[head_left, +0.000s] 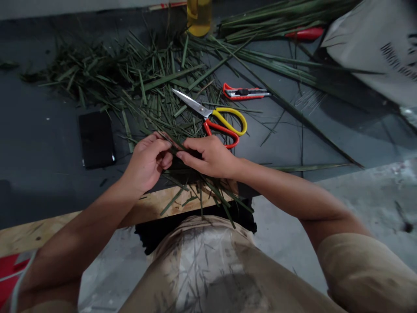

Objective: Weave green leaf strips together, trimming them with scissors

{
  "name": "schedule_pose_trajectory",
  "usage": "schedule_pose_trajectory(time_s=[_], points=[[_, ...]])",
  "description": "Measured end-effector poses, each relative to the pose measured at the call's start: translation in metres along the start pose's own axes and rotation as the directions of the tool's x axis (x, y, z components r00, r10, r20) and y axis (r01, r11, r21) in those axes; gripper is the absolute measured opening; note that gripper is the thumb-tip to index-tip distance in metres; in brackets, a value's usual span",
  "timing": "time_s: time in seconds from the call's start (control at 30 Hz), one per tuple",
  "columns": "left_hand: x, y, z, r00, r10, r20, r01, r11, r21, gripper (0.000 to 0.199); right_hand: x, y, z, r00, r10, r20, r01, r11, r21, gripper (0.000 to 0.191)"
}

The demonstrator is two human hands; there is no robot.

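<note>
Between my two hands is a bunch of narrow green leaf strips (pixel 215 188), their loose ends hanging down over the table's front edge. My left hand (pixel 148 156) pinches the strips with thumb and forefinger. Close beside it, my right hand (pixel 208 155) is closed on the same strips, thumb and fingers pressed together. How the strips are joined is partly hidden by the fingers. Just beyond my right hand lie scissors (pixel 208 114) with one yellow and one red handle, blades a little apart or closed, I cannot tell. Farther back is a red utility knife (pixel 246 92).
A heap of cut leaf pieces (pixel 107 69) spreads across the back of the dark table (pixel 39 143). A black phone-like slab (pixel 96 140) lies left. Behind stand a bottle of yellow liquid (pixel 199 19), long leaves (pixel 273 19), a red-handled tool (pixel 305 33) and a pale bag (pixel 374 48).
</note>
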State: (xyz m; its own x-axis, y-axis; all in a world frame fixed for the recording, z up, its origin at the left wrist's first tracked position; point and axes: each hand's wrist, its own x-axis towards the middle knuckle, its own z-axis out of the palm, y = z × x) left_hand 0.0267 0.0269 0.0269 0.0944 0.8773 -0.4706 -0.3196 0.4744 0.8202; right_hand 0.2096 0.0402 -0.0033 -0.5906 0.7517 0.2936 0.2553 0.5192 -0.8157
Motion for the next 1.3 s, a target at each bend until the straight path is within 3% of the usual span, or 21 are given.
schedule_pose_trajectory(time_s=[0.1, 0.23, 0.47, 0.67, 0.77, 0.93, 1.3], points=[[0.0, -0.004, 0.001, 0.999, 0.04, -0.037, -0.039, 0.999, 0.02, 0.011, 0.0, 0.0, 0.0, 1.0, -0.003, 0.005, 0.003, 1.0, -0.007, 0.031], [-0.001, -0.012, 0.002, 0.946, 0.296, -0.131, -0.292, 0.955, 0.045, 0.015, 0.001, 0.001, 0.0, 1.0, 0.008, -0.002, -0.008, 1.0, 0.012, 0.03], [-0.005, -0.011, 0.002, 0.947, 0.295, -0.126, -0.286, 0.954, 0.087, 0.023, 0.002, 0.001, 0.001, 1.0, 0.003, -0.017, -0.003, 0.999, 0.034, 0.03], [-0.005, -0.013, -0.001, 0.963, 0.239, -0.121, -0.239, 0.971, 0.013, 0.026, 0.001, 0.0, 0.001, 1.0, 0.005, 0.011, -0.006, 1.0, 0.006, 0.031], [-0.004, -0.016, -0.003, 0.951, 0.293, -0.102, -0.289, 0.956, 0.051, 0.025, 0.001, -0.001, 0.001, 1.0, 0.002, 0.012, -0.002, 1.0, 0.005, 0.032], [0.007, -0.025, -0.009, 0.875, 0.481, -0.049, -0.474, 0.874, 0.107, 0.021, 0.0, -0.002, 0.002, 0.999, 0.0, 0.032, 0.0, 1.0, 0.001, 0.033], [0.009, -0.026, -0.01, 0.87, 0.486, -0.076, -0.474, 0.869, 0.141, 0.021, -0.003, -0.001, 0.004, 0.997, 0.003, 0.073, -0.001, 0.999, -0.034, 0.028]])
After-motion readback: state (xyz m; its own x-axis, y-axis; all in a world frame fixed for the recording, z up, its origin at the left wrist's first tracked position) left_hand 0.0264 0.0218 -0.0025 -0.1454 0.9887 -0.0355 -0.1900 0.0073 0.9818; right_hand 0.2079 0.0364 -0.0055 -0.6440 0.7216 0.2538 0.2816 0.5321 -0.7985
